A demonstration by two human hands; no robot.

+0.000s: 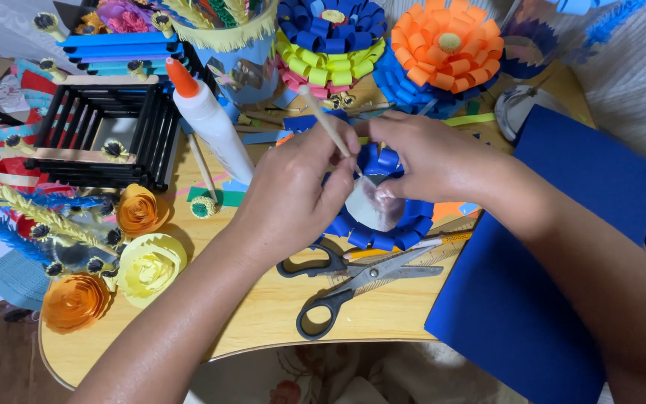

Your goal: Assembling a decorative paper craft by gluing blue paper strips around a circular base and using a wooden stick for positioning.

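My left hand [293,196] pinches a thin wooden stick [323,120] that slants up and to the left above a blue looped-paper flower [383,224]. The flower has a pale round card centre [371,208] and lies on the wooden table [263,314]. My right hand [431,161] rests on the flower's upper edge, fingers pressing on its blue loops. Both hands meet over the flower at the middle of the view.
Black-handled scissors [353,288] and a ruler [443,251] lie just below the flower. A blue paper sheet [555,262] covers the right. A glue bottle [207,120], black stick frame [106,135], paper roses [147,265] and finished paper flowers [446,45] crowd the left and back.
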